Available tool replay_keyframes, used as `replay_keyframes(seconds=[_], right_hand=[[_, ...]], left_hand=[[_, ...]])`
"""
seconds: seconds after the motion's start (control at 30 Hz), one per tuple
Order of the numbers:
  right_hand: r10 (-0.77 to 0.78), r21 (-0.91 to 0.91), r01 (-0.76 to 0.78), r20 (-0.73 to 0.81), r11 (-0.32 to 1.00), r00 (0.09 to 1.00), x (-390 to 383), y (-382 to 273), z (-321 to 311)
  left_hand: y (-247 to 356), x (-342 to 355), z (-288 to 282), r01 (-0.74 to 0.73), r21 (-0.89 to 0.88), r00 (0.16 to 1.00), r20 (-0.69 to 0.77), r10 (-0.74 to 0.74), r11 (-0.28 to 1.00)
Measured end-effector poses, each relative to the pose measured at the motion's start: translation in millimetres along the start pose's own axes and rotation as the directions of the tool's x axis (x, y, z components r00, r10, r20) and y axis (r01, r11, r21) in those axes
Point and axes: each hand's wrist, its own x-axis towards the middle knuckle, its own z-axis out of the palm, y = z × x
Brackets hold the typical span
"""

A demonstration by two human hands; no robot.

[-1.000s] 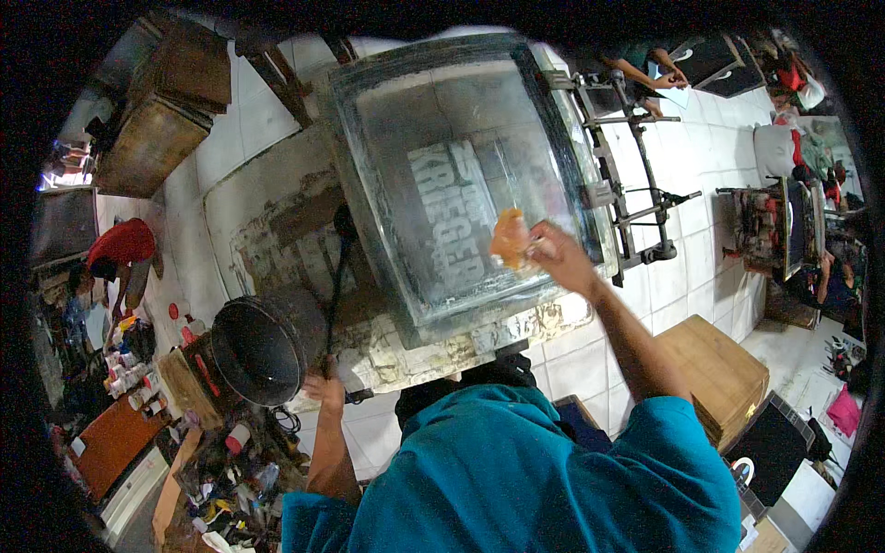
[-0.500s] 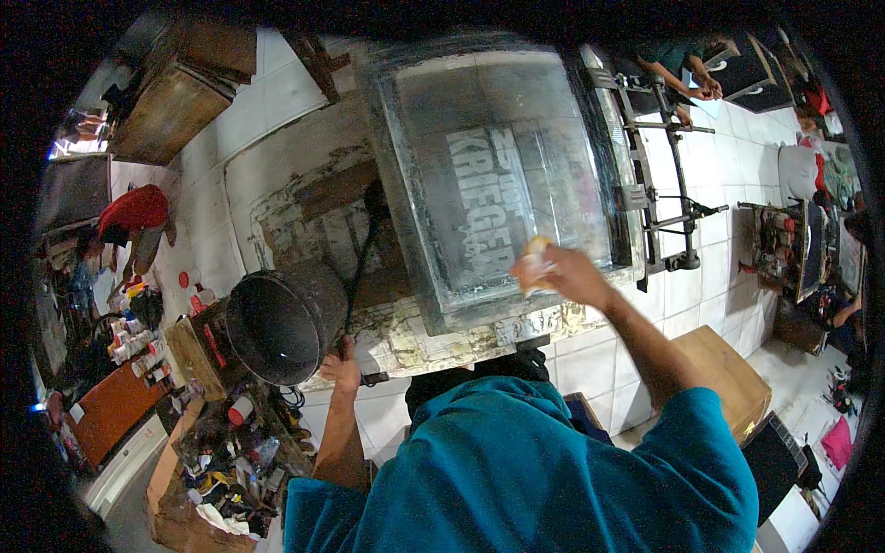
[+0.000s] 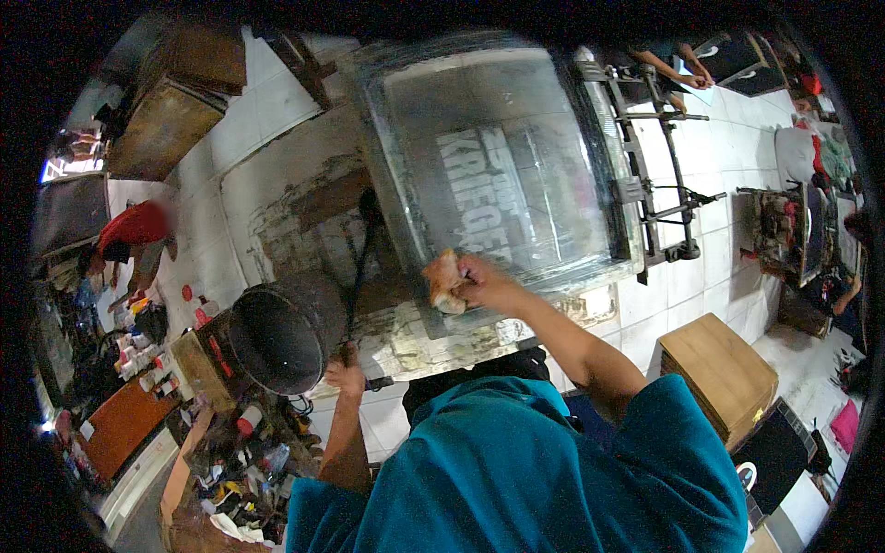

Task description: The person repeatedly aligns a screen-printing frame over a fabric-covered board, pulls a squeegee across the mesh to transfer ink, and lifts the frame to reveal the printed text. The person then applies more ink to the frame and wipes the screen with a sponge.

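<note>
One view only, from the head: I am seeing my right hand point(image 3: 479, 284) pressing an orange sponge point(image 3: 443, 284) against the near edge of the framed printing screen point(image 3: 502, 166), grip pinching it tight. Most mesh is looking hazy, so wiping is seeming unfinished. My left hand point(image 3: 346, 376) is closing round a dark rod point(image 3: 359, 276) beside the black bucket point(image 3: 281, 336).

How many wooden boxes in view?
3. One wooden box on the floor to the person's right; two more at upper left, beyond the bench. Others may hide in the clutter at lower left.
</note>
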Motion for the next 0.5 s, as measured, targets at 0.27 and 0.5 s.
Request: replay_keyframes(seconds=[0.27, 0.5], right_hand=[[-0.12, 0.382, 0.139, -0.074, 0.914, 0.99, 2, -120, -19], [-0.503, -0.399, 0.557, 0.239, 0.729, 0.83, 30, -227, 172]], left_hand=[[-15, 59, -83, 0.623, -0.428, 0.397, 0.894, 0.207, 0.655], [-49, 133, -168, 0.597, -0.488, 0.195, 0.858, 0.474, 0.637]])
